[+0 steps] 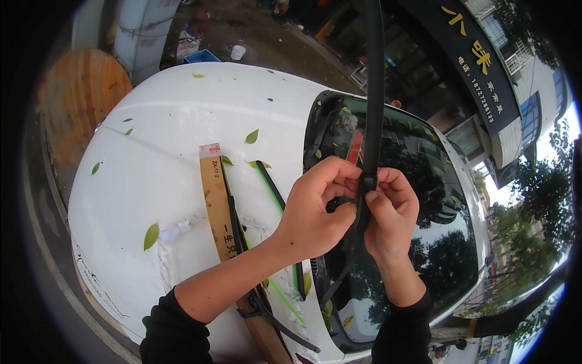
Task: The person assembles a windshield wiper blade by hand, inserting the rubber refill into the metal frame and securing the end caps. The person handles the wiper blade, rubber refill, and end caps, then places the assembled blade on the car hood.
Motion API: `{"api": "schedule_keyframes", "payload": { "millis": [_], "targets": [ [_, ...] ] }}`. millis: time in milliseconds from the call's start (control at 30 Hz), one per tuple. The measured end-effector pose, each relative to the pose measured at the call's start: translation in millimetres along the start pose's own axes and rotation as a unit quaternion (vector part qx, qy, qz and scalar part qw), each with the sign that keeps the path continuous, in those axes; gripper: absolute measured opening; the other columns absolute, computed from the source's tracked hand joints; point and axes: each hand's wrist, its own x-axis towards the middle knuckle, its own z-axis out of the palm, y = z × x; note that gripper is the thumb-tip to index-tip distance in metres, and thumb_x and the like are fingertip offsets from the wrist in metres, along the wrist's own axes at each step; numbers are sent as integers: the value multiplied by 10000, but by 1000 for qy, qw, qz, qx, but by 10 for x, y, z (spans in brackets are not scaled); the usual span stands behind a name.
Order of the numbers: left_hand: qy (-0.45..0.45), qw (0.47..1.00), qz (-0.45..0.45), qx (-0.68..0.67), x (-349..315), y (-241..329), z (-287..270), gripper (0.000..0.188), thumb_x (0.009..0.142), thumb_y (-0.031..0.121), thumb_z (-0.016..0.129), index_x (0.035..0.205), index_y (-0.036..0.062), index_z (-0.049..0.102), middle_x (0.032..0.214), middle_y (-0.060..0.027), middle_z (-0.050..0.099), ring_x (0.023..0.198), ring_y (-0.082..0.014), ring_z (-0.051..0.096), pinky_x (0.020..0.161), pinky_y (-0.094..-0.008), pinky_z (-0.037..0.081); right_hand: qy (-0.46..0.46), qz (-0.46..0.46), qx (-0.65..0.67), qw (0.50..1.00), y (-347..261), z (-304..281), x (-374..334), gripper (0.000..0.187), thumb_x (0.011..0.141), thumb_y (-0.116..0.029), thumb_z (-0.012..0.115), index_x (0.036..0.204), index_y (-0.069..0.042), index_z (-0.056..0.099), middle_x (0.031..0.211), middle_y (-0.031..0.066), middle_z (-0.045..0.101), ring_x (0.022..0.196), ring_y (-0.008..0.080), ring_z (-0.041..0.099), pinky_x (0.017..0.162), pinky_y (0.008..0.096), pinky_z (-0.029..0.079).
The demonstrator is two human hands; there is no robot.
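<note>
A black windshield wiper blade (375, 91) stands raised off the glass, running up past the top of the view. Both of my hands are closed at its middle connector (368, 181). My left hand (318, 212) pinches it from the left, thumb and fingertips bent against the joint. From the right, my right hand (393, 218) grips the same joint, thumb pressed on its front. The wiper arm (341, 280) slopes down from behind my hands toward the windshield's lower edge. Part of the joint is hidden by my fingers.
On the white car hood (157, 115) lie a long cardboard box (213, 194), another black wiper (235, 224) across it, a black strip with green edging (270, 183) and scattered leaves (252, 136). The dark windshield (418, 267) is right of them. A round wooden tabletop (82, 103) stands beyond the hood.
</note>
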Motion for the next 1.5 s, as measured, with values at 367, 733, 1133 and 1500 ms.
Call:
{"api": "schedule_keyframes", "payload": {
  "millis": [367,733,1133,1500],
  "targets": [
    [12,999,-25,29,-71,-39,39,407,780,-112,669,1140,-52,489,1059,-98,585,992,-155,584,908,-310,487,-7,-7,11,1000,-33,-7,9,245,784,129,511,1012,46,544,924,54,590,798,71,548,721,200,440],
    [23,997,2,71,-67,-32,47,436,763,-114,689,1152,-51,503,1057,-89,587,982,-141,584,908,-289,484,14,-16,-29,999,-42,-3,25,233,767,127,551,982,39,567,884,40,597,788,73,555,742,204,442],
    [28,996,33,78,-81,-36,59,406,769,-108,689,1127,-70,501,1072,-104,570,991,-166,586,903,-297,486,-3,-51,-29,998,-27,17,18,253,743,155,512,973,54,539,1029,92,553,887,105,558,814,233,453],
    [38,998,44,28,-111,-52,112,370,761,-120,637,1102,-57,506,1030,-101,581,973,-165,596,882,-293,488,-28,-68,-15,997,-31,-17,-25,268,743,176,491,984,61,523,1073,104,531,945,128,552,867,259,449]
  ]
}}
